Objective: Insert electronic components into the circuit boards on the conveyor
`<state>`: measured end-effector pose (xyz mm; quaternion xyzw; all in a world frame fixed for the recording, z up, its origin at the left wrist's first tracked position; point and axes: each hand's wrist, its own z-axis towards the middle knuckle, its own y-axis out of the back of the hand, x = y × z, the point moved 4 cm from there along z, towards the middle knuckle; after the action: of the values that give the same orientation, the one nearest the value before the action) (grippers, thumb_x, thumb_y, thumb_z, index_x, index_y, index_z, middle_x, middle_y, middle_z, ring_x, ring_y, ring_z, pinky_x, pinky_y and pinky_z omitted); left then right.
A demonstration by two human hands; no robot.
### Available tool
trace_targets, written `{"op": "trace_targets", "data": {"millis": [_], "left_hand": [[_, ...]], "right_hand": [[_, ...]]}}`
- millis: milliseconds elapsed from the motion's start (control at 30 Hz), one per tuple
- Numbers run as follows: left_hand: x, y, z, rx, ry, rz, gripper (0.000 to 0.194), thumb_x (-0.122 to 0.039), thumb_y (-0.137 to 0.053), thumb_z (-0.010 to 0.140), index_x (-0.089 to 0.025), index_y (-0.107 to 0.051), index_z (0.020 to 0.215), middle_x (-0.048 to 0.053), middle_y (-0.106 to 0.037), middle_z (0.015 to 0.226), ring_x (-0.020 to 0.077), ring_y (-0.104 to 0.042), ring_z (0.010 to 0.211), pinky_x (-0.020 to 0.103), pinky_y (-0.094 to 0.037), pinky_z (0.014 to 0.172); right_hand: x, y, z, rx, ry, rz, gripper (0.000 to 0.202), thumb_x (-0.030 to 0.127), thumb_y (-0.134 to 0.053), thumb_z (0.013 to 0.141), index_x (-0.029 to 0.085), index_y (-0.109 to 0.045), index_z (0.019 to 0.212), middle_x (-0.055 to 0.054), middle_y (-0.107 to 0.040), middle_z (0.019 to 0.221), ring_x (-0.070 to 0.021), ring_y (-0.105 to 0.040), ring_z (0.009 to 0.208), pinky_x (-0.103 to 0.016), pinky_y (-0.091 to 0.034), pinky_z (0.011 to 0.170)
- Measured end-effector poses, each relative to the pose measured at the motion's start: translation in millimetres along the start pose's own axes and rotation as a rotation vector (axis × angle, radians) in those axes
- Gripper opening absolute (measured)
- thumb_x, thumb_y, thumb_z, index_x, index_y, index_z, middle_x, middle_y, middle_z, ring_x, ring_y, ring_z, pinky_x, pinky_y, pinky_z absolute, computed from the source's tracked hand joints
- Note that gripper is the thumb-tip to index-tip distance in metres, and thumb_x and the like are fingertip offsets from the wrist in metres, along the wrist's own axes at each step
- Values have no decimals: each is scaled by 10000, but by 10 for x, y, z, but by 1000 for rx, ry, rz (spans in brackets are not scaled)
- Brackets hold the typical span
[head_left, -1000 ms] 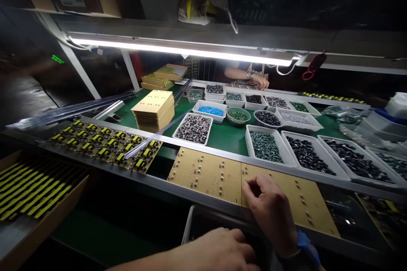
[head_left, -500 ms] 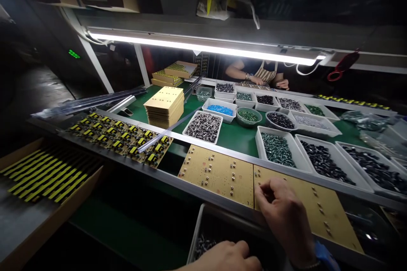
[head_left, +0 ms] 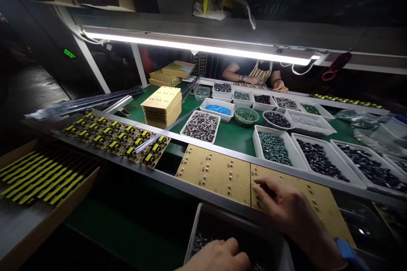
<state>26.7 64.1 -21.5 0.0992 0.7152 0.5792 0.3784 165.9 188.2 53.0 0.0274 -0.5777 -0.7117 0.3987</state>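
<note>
My right hand [head_left: 284, 201] is over the left part of the right-hand circuit board [head_left: 329, 207], thumb and forefinger slightly apart at the tips, and nothing shows between them. This tan board has small metal-capped parts standing in it. Beside it on the rail lies a similar circuit board [head_left: 219, 173], also dotted with small parts. Lower down, my left hand [head_left: 219, 256] is curled over a white bin [head_left: 197, 220] of small dark components. Its fingertips are hidden, so what they hold cannot be made out.
Beyond the rail stand white trays of components, among them a green-part tray [head_left: 276, 148] and a blue-part tray [head_left: 218, 109]. A board stack [head_left: 162, 106] and populated boards [head_left: 117, 137] are to the left. A carton [head_left: 76, 194] sits lower left. Across the bench is a co-worker [head_left: 254, 76].
My right hand's pinch has loosened, its thumb and forefinger now stretched out and apart over the board. My left hand stays at the bin. The view has shifted slightly.
</note>
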Motion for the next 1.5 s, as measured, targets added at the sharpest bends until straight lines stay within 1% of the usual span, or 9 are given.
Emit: {"op": "trace_targets", "data": {"millis": [100, 267, 433, 567, 733, 833, 967, 1367, 1500], "left_hand": [[-29, 63, -1, 141, 25, 84, 239, -413, -725, 939, -177, -688, 965, 49, -667, 811, 149, -467, 494, 284, -267, 404], [-88, 126, -27, 98, -67, 178, 223, -364, -767, 910, -182, -657, 844, 21, -644, 704, 157, -495, 517, 289, -207, 363], [-54, 119, -138, -200, -189, 272, 271, -302, -816, 853, -202, -583, 758, -22, -621, 669, 159, -518, 524, 303, -227, 370], [-8, 173, -198, -358, -137, 244, 291, -256, -684, 949, -192, -515, 721, -28, -581, 626, 134, -505, 507, 280, -325, 445], [34, 473, -284, -570, -34, -113, 148, -50, -571, 890, -186, -608, 846, -10, -623, 731, 128, -563, 612, 231, -367, 525], [96, 687, -312, -672, 7, -286, 273, -27, -530, 866, -189, -689, 1016, 45, -666, 864, 166, -627, 740, 232, -475, 643], [280, 914, -220, -718, 158, -262, 343, -35, -487, 961, -191, -658, 1214, 82, -683, 1005, 222, -653, 905, 331, -528, 817], [701, 1116, 219, -686, 361, -76, 157, 2, -604, 888, -139, -666, 858, 80, -666, 861, 258, -624, 833, 357, -471, 758], [682, 1134, 230, -659, 379, -68, 148, -17, -627, 885, -150, -675, 843, 69, -673, 858, 245, -633, 831, 342, -468, 764]], "right_hand": [[-19, 78, 47, 85, 95, 59, 219, 301, -535, 1013, 247, -735, 1086, -36, -725, 1042, -167, -717, 888, -244, -553, 777], [-19, 48, 63, 125, 155, -17, 255, 264, -484, 1034, 229, -735, 997, -47, -679, 975, -159, -661, 806, -259, -508, 714], [2, 19, 43, 110, 177, -90, 248, 248, -478, 1040, 224, -709, 955, -34, -650, 934, -142, -634, 764, -245, -462, 677], [11, 14, -20, 76, 217, -134, 261, 237, -467, 1046, 214, -722, 994, -41, -658, 906, -150, -637, 739, -255, -484, 676], [22, 39, -209, -65, 224, -105, 376, 126, -438, 1025, 204, -622, 1344, -72, -692, 1132, -175, -699, 974, -256, -552, 826], [87, 24, -292, -83, 236, -121, 412, 61, -431, 983, 187, -644, 1312, -83, -682, 1116, -200, -683, 1008, -284, -570, 858], [159, -65, -342, -84, 245, -181, 410, 12, -427, 943, 132, -664, 1255, -114, -658, 1070, -242, -652, 1006, -363, -587, 875], [300, -28, -523, -175, 194, -113, 498, 77, -429, 980, 181, -478, 1464, -132, -630, 1282, -245, -629, 1184, -358, -564, 982], [535, -340, -861, 21, 282, -25, 262, 92, -512, 886, 251, -599, 1076, -36, -696, 967, -173, -704, 817, -221, -569, 693]]}}
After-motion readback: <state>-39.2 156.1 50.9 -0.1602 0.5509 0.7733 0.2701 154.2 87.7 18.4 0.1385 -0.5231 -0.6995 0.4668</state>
